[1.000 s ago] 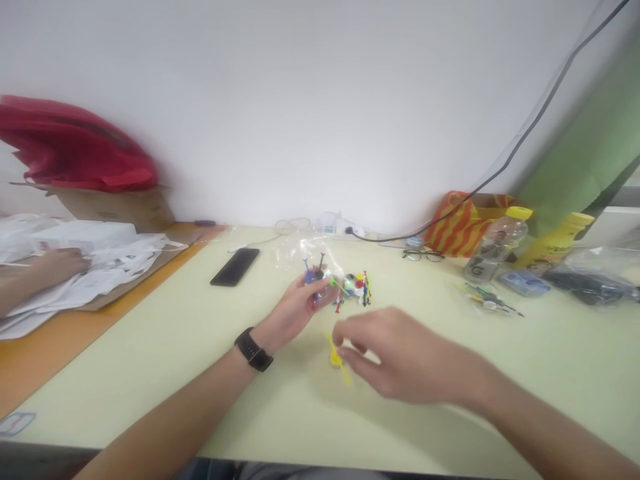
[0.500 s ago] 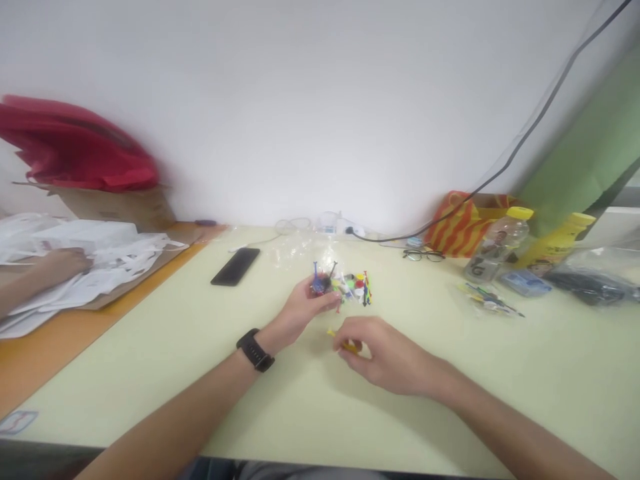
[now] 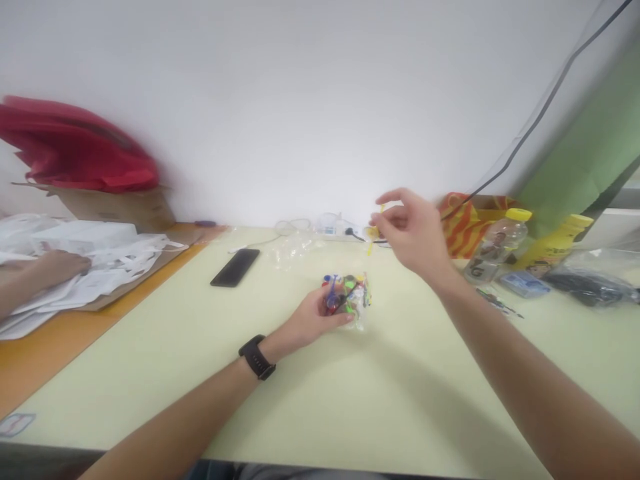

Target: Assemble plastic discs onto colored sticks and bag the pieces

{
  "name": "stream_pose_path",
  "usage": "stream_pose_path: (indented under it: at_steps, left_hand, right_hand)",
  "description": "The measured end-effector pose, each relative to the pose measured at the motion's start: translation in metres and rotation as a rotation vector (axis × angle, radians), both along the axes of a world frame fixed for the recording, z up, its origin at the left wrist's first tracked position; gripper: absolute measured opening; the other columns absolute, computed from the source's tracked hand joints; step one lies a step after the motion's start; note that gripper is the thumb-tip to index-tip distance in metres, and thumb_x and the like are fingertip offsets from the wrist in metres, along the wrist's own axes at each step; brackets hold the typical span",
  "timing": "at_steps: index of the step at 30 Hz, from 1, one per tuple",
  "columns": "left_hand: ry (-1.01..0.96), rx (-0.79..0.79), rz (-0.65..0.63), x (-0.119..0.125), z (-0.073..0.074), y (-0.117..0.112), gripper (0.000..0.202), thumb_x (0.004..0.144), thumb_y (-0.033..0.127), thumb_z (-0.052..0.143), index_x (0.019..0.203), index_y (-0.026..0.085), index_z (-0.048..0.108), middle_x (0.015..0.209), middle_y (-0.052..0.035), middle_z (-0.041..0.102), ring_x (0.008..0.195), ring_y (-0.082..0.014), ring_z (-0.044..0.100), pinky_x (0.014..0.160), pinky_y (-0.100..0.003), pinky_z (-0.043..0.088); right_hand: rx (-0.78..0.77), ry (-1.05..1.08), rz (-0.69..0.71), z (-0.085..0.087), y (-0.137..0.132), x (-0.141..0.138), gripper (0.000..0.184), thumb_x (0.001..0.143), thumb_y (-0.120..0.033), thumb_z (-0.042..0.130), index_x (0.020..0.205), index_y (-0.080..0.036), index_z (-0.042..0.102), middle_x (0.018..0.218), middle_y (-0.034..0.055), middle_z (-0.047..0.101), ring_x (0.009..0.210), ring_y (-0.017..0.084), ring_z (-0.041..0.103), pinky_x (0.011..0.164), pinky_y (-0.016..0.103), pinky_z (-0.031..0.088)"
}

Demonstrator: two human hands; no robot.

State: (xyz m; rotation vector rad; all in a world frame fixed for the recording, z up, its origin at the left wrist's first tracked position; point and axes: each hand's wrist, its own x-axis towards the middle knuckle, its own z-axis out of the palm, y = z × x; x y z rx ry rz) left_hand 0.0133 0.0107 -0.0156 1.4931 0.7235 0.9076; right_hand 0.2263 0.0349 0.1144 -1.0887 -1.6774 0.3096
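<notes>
My left hand (image 3: 316, 319), with a black watch on its wrist, rests on the pale green table (image 3: 350, 400) and grips a small clear bag of coloured plastic picks (image 3: 347, 296). My right hand (image 3: 413, 235) is raised above the table, further back, and pinches a single yellow pick (image 3: 373, 233) between thumb and fingertips. The pick hangs in the air above and behind the bag.
A black phone (image 3: 235, 267) lies to the left of the bag. Glasses, an orange striped bag (image 3: 463, 223), two yellow-capped bottles (image 3: 495, 250) and plastic packets stand at the right. Another person's hand (image 3: 57, 267) rests on white bags at the far left.
My right hand has lifted the yellow pick off the table and carried it up and back. The left hand with the bag has shifted slightly right and nearer.
</notes>
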Motion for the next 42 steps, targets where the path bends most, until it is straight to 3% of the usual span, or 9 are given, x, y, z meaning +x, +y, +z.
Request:
stream_pose_path:
  at_steps: [6,9,13,20,29,36,42]
  left_hand:
    - [0.022,0.036,0.038,0.002,0.002,-0.001,0.047,0.080,0.034,0.083,0.122,0.018,0.070,0.108,-0.0071,0.069,0.092,-0.0201,0.062,0.082,-0.031,0.048]
    - [0.090,0.058,0.088,0.002,0.003,-0.001,0.039,0.079,0.036,0.083,0.110,0.015,0.073,0.088,-0.0030,0.064,0.078,-0.0164,0.055,0.071,-0.028,0.044]
    - [0.126,0.067,0.105,0.002,0.005,-0.002,0.035,0.078,0.036,0.083,0.102,0.014,0.073,0.084,-0.0024,0.060,0.074,-0.0150,0.050,0.068,-0.028,0.041]
    - [0.139,0.082,0.113,0.002,0.006,-0.001,0.033,0.076,0.038,0.084,0.093,0.014,0.071,0.076,-0.0004,0.053,0.070,-0.0143,0.045,0.063,-0.027,0.037]
    - [0.105,0.123,0.157,0.000,0.009,-0.001,0.033,0.074,0.039,0.084,0.075,0.017,0.060,0.071,0.0031,0.039,0.067,-0.0128,0.038,0.061,-0.026,0.033]
    - [0.128,0.145,0.147,0.001,0.005,-0.001,0.029,0.077,0.037,0.082,0.089,0.015,0.069,0.076,-0.0003,0.052,0.071,-0.0149,0.045,0.065,-0.028,0.039]
    - [0.148,0.171,0.134,-0.001,0.002,-0.001,0.032,0.080,0.037,0.080,0.102,0.015,0.073,0.083,-0.0032,0.061,0.074,-0.0171,0.051,0.069,-0.030,0.043]
  right_hand:
    - [0.055,-0.241,-0.110,-0.024,0.005,-0.012,0.015,0.093,-0.022,0.057,0.107,-0.021,0.061,0.077,0.0016,0.068,0.066,0.016,0.062,0.065,0.028,0.045]
    - [0.062,-0.411,-0.190,-0.024,0.001,-0.013,0.019,0.090,-0.017,0.055,0.106,-0.021,0.063,0.078,0.0024,0.068,0.070,0.018,0.061,0.066,0.028,0.040]
    - [-0.006,-0.559,-0.244,-0.018,-0.001,-0.011,0.025,0.084,-0.014,0.057,0.107,-0.022,0.064,0.077,0.0019,0.070,0.072,0.020,0.060,0.061,0.028,0.032]
    - [-0.017,-0.514,-0.235,-0.018,-0.011,-0.010,0.010,0.089,-0.027,0.058,0.094,-0.022,0.066,0.068,-0.0002,0.067,0.064,0.018,0.058,0.059,0.028,0.030]
    - [0.001,-0.443,-0.175,-0.022,-0.011,0.001,0.012,0.087,-0.030,0.063,0.082,-0.021,0.068,0.073,0.0006,0.068,0.063,0.016,0.057,0.063,0.028,0.037]
    - [0.070,-0.455,-0.174,-0.017,-0.021,-0.001,0.014,0.091,-0.028,0.061,0.083,-0.020,0.068,0.085,0.0035,0.065,0.069,0.016,0.057,0.066,0.030,0.039]
    - [-0.080,-0.627,-0.176,-0.015,-0.016,-0.002,0.019,0.087,-0.031,0.066,0.072,-0.020,0.069,0.101,0.0072,0.065,0.081,0.021,0.062,0.067,0.032,0.040]
